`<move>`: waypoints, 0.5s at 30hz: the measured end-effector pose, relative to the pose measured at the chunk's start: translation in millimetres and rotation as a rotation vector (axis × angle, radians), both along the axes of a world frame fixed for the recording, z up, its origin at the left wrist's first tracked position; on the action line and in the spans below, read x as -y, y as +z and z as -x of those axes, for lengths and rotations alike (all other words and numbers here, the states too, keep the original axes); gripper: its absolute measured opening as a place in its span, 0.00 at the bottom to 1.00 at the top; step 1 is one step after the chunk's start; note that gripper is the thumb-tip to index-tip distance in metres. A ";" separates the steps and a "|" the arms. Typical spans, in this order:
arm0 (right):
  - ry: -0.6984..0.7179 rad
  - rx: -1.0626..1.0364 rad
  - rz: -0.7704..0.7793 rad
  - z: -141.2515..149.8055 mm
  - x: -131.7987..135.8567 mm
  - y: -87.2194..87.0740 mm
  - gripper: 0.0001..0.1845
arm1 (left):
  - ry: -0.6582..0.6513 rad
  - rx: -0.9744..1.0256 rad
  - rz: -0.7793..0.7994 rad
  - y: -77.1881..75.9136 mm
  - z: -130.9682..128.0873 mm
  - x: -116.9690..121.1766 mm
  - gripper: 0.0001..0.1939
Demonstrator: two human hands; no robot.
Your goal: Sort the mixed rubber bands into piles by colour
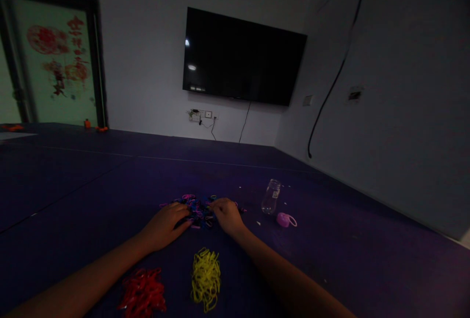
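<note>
A mixed pile of small rubber bands [199,212], mostly blue, purple, pink and dark, lies between my two hands. My left hand [167,225] rests at the pile's left edge, fingers apart, with its fingertips touching the bands. On the right side of the pile, my right hand [226,215] is closed in a pinch, and a small yellowish band shows at its fingertips. Nearer to me are a heap of yellow rubber bands [206,279] between my forearms and a heap of red rubber bands [144,292] below my left forearm.
Right of my right hand, a clear bottle [270,198] lies near a pink lid with a loop [284,219]. Small white scraps dot the dark purple tabletop [348,239]. Orange objects [101,129] sit at the far left edge. A television [242,58] hangs on the wall.
</note>
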State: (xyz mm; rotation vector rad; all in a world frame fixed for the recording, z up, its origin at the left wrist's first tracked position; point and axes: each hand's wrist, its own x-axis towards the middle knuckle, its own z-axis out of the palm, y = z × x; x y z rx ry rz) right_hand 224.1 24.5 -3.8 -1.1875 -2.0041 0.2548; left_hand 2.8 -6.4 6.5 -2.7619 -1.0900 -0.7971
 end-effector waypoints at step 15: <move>0.017 -0.046 0.051 -0.7 -2.7 0.6 0.16 | 0.001 0.009 0.014 1.1 -0.7 0.4 0.12</move>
